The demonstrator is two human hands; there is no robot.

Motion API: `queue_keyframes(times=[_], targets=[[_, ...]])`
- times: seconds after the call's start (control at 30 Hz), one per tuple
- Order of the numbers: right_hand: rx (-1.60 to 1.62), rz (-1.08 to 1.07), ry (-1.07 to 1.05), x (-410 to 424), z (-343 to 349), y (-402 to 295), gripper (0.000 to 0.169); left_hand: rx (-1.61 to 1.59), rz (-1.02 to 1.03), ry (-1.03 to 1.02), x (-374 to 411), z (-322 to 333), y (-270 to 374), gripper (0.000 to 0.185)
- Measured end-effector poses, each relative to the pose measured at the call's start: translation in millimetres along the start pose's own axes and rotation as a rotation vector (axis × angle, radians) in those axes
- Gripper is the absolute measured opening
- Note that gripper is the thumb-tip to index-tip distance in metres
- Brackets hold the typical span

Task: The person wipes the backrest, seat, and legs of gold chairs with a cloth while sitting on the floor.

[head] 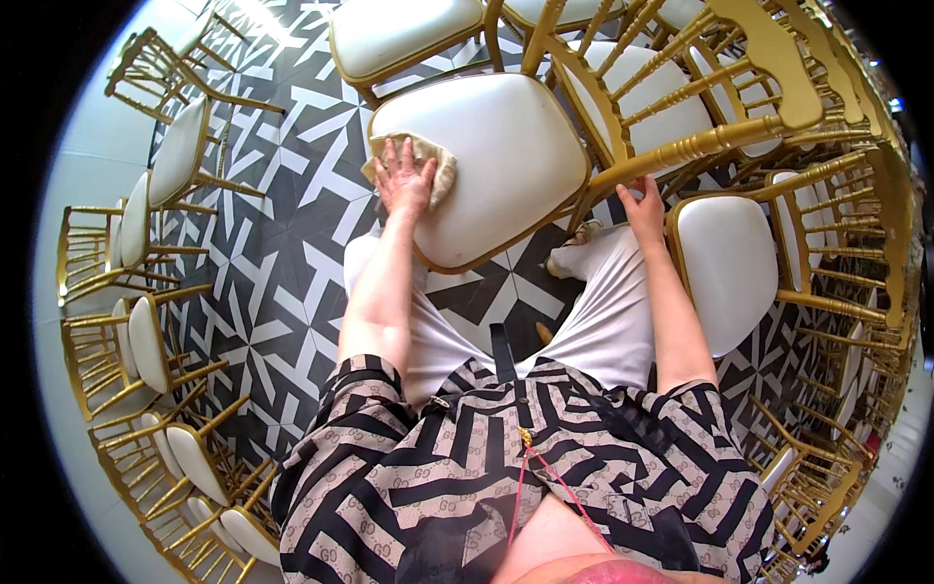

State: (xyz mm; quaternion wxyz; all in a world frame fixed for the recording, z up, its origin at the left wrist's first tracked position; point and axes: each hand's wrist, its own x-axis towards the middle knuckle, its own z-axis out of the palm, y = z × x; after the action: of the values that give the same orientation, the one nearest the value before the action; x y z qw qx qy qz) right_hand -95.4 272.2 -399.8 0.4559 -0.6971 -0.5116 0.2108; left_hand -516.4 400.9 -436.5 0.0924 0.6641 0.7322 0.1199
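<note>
A gold-framed chair with a white padded seat point(503, 146) stands right before me, its spindled back point(678, 153) off to the right. My left hand point(405, 182) lies flat, fingers spread, on a beige cloth point(444, 171). It presses the cloth onto the seat's left edge. At the seat's right rear corner, my right hand point(643, 212) holds the chair's frame low on the back post point(613, 179). Some of its fingertips are hidden behind that post.
Another white-seated chair point(408, 33) touches close beyond this one. A chair point(722, 270) stands by my right arm, with more packed behind it. Along the left wall are several gold chairs point(175, 153). Patterned black-and-white floor tiles point(292, 219) show between.
</note>
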Motion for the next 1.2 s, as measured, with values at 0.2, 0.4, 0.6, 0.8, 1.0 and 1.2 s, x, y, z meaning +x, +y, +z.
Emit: queue_keyframes(times=[0.2,0.4,0.6,0.8,1.0,1.2], targets=[[0.087,0.067,0.117,5.1,36.1,-6.2,0.035,-0.033,-0.077,-0.035,68.0,2.6,-7.1,0.076],[0.151,0.078,0.198,5.4,48.7,1.3,0.030,0.099,-0.103,-0.063,131.4,4.6,26.0,0.075],[0.185,0.024,0.182,4.8,52.9,6.2,0.033,0.220,0.187,-0.199,165.3,21.7,134.7,0.071],[0.220,0.069,0.153,2.5,51.5,16.5,0.032,0.157,0.509,-0.145,122.3,48.9,251.6,0.067],[0.214,0.036,0.150,1.8,48.7,3.4,0.030,0.122,0.406,-0.149,146.0,51.0,219.0,0.071],[0.228,0.066,0.144,3.3,51.9,12.8,0.029,0.240,0.194,-0.115,156.5,31.6,135.4,0.073]])
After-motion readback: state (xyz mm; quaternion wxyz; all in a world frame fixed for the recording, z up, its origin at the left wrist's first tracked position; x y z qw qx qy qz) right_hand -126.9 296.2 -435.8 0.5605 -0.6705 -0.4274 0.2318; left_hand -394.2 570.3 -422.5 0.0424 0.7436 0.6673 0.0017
